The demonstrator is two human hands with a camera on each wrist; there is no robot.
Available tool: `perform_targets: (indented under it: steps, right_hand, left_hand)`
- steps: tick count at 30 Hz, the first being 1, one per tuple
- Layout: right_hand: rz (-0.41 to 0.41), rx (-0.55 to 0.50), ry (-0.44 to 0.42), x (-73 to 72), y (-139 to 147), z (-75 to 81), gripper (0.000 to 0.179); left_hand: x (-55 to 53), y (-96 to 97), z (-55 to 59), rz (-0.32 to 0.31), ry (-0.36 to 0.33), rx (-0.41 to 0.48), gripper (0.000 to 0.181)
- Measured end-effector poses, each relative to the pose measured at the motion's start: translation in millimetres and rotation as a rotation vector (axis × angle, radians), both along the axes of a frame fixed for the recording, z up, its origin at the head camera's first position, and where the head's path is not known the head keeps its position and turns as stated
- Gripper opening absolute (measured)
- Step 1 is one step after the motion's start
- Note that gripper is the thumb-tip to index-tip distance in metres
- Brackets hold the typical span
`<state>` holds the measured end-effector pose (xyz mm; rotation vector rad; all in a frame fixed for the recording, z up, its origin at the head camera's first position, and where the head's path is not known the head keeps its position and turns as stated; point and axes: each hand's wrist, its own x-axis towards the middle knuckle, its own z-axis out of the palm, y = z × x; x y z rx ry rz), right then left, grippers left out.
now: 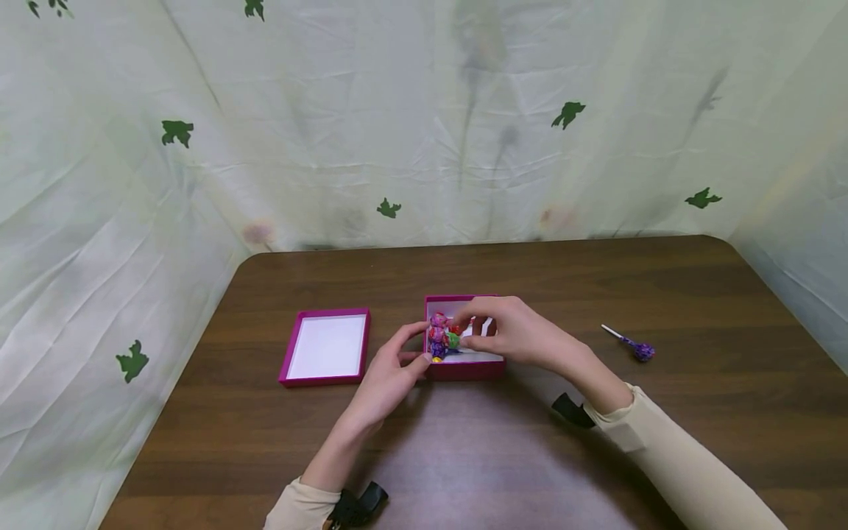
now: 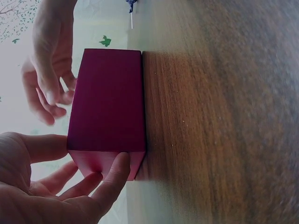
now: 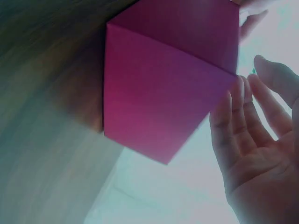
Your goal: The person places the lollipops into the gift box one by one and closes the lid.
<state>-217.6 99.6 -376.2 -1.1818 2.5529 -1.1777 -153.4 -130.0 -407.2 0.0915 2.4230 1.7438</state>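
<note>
An open magenta box [image 1: 464, 370] with a white inside stands on the table. Along its left side lie several wrapped lollipops [image 1: 439, 333], pink, red, purple and green, some white sticks pointing right. My left hand [image 1: 391, 375] rests against the left wall, its fingertips [image 2: 122, 161] touching the outside and its thumb by the near top corner. Over the box reaches my right hand [image 1: 513, 329], thumb and fingers apart beside the green lollipop [image 1: 453, 340]. I see nothing held there; the fingertips are partly hidden in the head view.
Left of the box lies its shallow magenta lid [image 1: 327, 347], white inside facing up. A single purple lollipop [image 1: 643, 352] lies to the right, its stick pointing up and left. The brown table [image 1: 464, 456] meets a pale curtain [image 1: 424, 110] at the back.
</note>
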Motion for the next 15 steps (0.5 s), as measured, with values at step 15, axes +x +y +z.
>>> perform_targets:
  steps: [15]
  right_hand:
    - [-0.128,0.025,0.021,20.6,59,12.1,0.026]
  left_hand:
    - [0.8,0.7,-0.3,0.012,-0.021,0.012,0.048]
